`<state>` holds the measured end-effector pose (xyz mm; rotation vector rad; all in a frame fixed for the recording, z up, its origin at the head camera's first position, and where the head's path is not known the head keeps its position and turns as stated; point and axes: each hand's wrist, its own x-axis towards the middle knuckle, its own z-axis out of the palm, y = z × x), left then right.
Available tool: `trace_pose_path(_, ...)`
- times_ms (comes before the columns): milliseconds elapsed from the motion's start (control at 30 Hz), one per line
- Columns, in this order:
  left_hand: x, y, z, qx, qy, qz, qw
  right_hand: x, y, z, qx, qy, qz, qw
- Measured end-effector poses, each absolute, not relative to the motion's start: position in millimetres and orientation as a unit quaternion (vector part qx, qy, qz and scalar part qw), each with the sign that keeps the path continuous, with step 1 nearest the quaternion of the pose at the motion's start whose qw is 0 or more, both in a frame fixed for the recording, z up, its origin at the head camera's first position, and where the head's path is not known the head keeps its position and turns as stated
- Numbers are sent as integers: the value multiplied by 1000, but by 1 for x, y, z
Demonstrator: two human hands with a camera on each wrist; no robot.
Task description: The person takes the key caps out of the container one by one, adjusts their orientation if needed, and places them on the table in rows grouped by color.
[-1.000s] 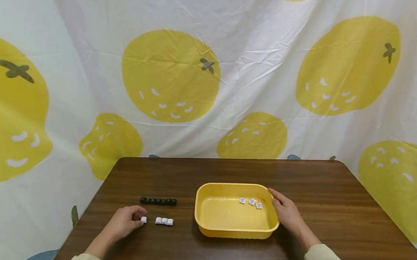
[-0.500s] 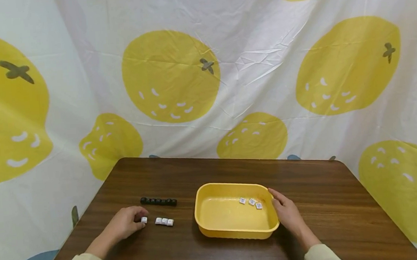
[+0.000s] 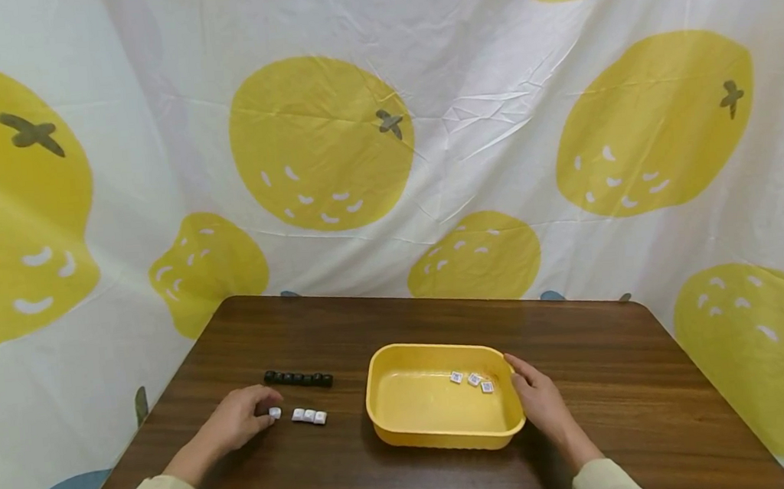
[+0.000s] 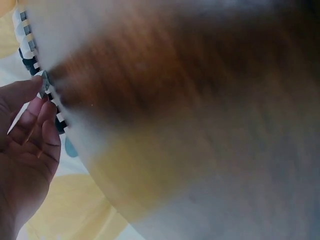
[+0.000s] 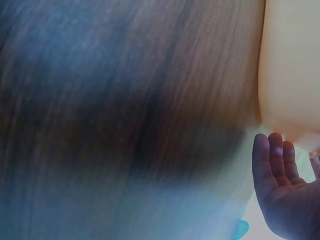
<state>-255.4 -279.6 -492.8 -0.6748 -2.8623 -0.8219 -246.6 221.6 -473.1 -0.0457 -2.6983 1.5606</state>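
Observation:
In the head view, my left hand pinches a white keycap between thumb and fingers, low over the table. The left wrist view shows that keycap from the side at the fingertips. Just right of it lies a short row of three white keycaps, apart from the held one. Behind stretches a row of several black keycaps. My right hand touches the right side of a yellow tray; its fingers look straight along the wall in the right wrist view. Three white printed pieces lie in the tray.
The dark wooden table has rounded far corners. A white curtain with a yellow lemon print hangs right behind it and along the left side. The tray's walls rise between the white keycap row and my right hand.
My left hand has slid slightly to the right with the white keycap, closing some of the gap to the three white ones. The right hand and tray have stayed put.

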Motion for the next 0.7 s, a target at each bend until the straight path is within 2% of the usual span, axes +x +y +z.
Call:
trace_pose_path(267, -254, -282, -493, -188, -947, -257, 33, -246, 222, -473, -13, -866, 500, 11)
trace_pose_path(700, -260, -267, -491, -216, -941, -259, 28, -247, 222, -474, -13, -867, 498, 13)
